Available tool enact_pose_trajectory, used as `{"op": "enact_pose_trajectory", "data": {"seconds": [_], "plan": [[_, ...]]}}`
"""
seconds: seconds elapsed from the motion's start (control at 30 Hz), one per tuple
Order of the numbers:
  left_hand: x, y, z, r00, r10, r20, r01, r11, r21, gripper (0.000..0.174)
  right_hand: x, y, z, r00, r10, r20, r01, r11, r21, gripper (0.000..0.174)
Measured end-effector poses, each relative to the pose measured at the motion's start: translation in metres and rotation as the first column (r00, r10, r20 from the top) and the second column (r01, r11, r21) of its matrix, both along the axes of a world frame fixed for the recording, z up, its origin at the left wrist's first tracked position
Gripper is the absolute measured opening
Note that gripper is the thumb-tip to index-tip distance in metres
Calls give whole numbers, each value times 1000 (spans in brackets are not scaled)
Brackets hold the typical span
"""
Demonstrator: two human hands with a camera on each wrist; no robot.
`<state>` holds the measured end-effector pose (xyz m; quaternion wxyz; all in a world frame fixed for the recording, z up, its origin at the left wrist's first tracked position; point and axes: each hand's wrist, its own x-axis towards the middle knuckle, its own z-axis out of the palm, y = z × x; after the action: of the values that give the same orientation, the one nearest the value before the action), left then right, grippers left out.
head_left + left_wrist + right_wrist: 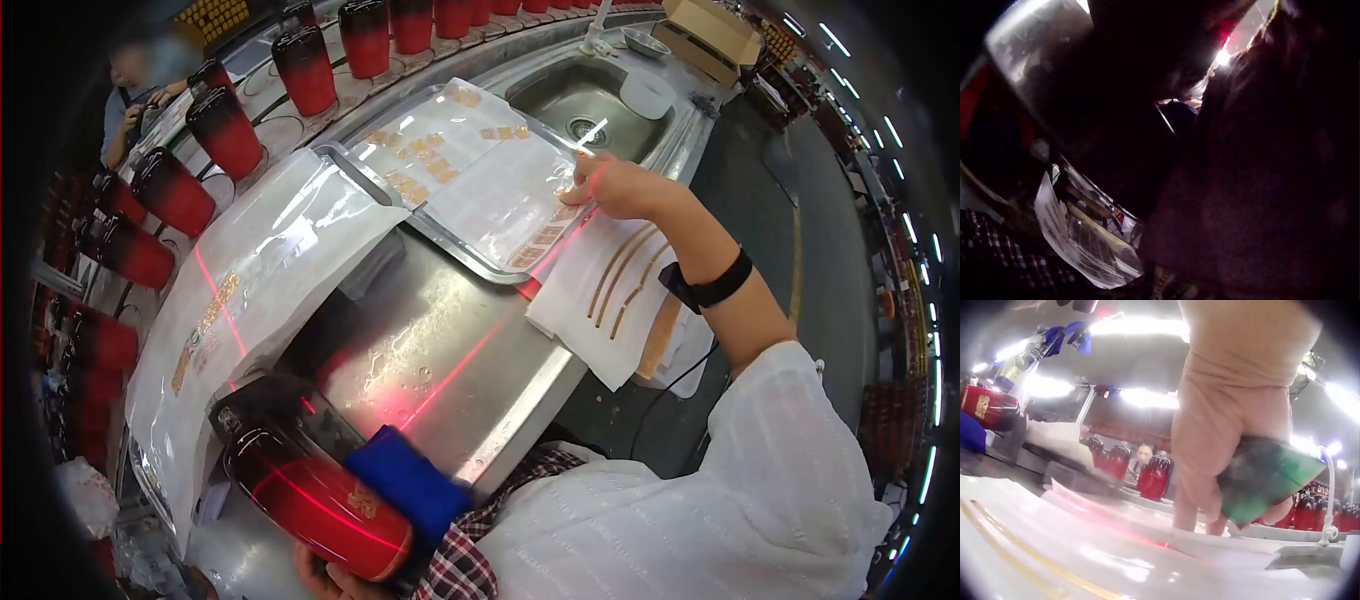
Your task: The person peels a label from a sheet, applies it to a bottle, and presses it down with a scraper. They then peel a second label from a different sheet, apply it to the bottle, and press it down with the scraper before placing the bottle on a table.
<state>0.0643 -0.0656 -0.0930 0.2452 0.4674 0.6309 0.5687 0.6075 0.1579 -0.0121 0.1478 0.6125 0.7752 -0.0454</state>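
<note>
A glossy red-and-black bottle (pixel 320 500) with a gold emblem lies tilted at the lower left in the head view. My left hand (pixel 335 580) grips it at its base, with only the fingers showing; the left wrist view is mostly dark. My right hand (pixel 615 187) reaches over the near right edge of a metal tray (pixel 480 268), its fingertips at the small gold decals (pixel 540 245) on wet white sheets. In the right wrist view, a thin dark green flat piece (pixel 1266 478) is held between the fingers and thumb of that hand.
A blue cloth (pixel 408 485) lies beside the bottle. White paper with gold strips (pixel 610 290) overhangs the counter's right edge. A transparent sheet with gold decals (pixel 260 260) covers the left side. Behind stand rows of red-and-black bottles (pixel 305 75), a sink (pixel 560 100) and another person (pixel 140 95).
</note>
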Motion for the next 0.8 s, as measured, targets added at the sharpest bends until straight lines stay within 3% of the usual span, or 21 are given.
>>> {"op": "enact_pose_trajectory", "data": {"seconds": [0.13, 0.33, 0.43, 0.53, 0.63, 0.73, 0.8], "plan": [[4, 1, 9, 996, -67, 55, 67, 998, -5, 40, -25, 12, 17, 985, -63, 161, 72, 996, -50, 41], [8, 2, 10, 997, -47, 62, 49, 999, -18, 38, -4, 55, -2, 935, -289, 205, 267, 955, 128, 31], [7, 0, 6, 997, -43, 60, 44, 999, -16, 38, 22, 73, -19, 931, -358, 71, 322, 897, 302, 26], [5, -1, 7, 998, -52, 44, 53, 998, -37, 39, 28, 85, -26, 871, -484, 84, 447, 851, 275, 32], [4, 1, 6, 997, -60, 43, 61, 998, -27, 39, 50, 94, -37, 874, -480, -76, 486, 870, 85, 38], [3, -1, 2, 998, -36, 49, 38, 999, -31, 39, 55, 88, -35, 865, -436, -246, 479, 864, 153, 31], [4, 0, 1, 994, -24, 104, 26, 999, -21, 38, 60, 88, -40, 913, -341, -226, 401, 855, 329, 27]]}}
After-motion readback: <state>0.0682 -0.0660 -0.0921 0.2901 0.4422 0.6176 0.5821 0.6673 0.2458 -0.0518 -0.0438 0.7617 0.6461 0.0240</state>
